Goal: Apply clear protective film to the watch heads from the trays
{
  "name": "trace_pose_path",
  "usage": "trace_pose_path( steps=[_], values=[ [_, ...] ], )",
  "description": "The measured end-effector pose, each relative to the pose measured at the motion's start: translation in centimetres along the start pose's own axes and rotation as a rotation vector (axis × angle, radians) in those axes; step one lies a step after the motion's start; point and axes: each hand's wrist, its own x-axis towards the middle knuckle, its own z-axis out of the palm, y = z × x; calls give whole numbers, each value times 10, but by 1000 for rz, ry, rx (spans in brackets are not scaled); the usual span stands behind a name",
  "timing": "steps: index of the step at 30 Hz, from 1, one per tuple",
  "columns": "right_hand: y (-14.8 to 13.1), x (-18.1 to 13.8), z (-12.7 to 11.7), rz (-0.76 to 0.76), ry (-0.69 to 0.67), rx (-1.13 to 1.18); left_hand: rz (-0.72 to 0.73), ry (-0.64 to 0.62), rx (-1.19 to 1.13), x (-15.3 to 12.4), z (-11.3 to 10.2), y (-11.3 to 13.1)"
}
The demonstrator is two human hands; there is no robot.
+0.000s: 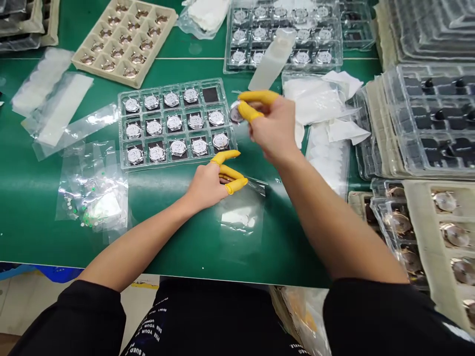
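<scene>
My right hand [269, 121], with yellow finger cots on thumb and forefinger, pinches a round silver watch head [236, 112] just off the right side of a clear tray [124, 165]. Silver watch heads [174, 122] sit on dark pads in the tray's cells; the top right cell shows only a black pad [211, 95]. Below the tray's lower right corner is my left hand [220, 178], also in yellow finger cots. Its thumb and a finger close on the edge of a clear plastic bag [241, 222], while the forefinger stretches out above them.
Clear bags with small green and white bits [94, 202] lie at left. A beige tray of rose-gold watch parts [124, 42] and another clear watch tray [284, 37] stand behind. White papers [311, 96] and stacked trays [438, 118] crowd the right.
</scene>
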Motion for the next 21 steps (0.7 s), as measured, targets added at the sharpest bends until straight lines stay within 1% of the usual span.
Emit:
trace_pose_path(
  steps=[2, 3, 5, 7, 9, 11, 14, 16, 18, 20, 21],
  values=[
    [-4, 46, 18, -132, -59, -207, 24, -12, -3, 0, 0, -3],
    [-7, 66, 26, -148, -105, -291, 39, -22, -13, 0, 0, -5],
    [-10, 96, 39, -124, -209, -402, 62, -46, -32, -1, 0, -9],
    [-10, 113, 49, -108, -272, -501, 72, -53, -34, -1, 1, -12],
    [-7, 122, 59, -142, -250, -564, 72, -44, -29, -1, 2, -13],
    [0, 127, 72, -173, -203, -523, 70, -45, -24, -1, 3, -13],
    [12, 133, 97, -190, -267, -371, 88, -70, -19, -1, 3, -11],
    [14, 136, 109, -178, -285, -384, 107, -78, -12, -1, 2, -10],
    [8, 134, 114, -142, -263, -472, 113, -63, -2, -1, 1, -8],
    [-6, 123, 109, -93, -254, -523, 101, -35, 22, -2, 1, -7],
    [-15, 114, 104, -74, -242, -511, 88, -20, 36, -2, 0, -6]
  ],
)
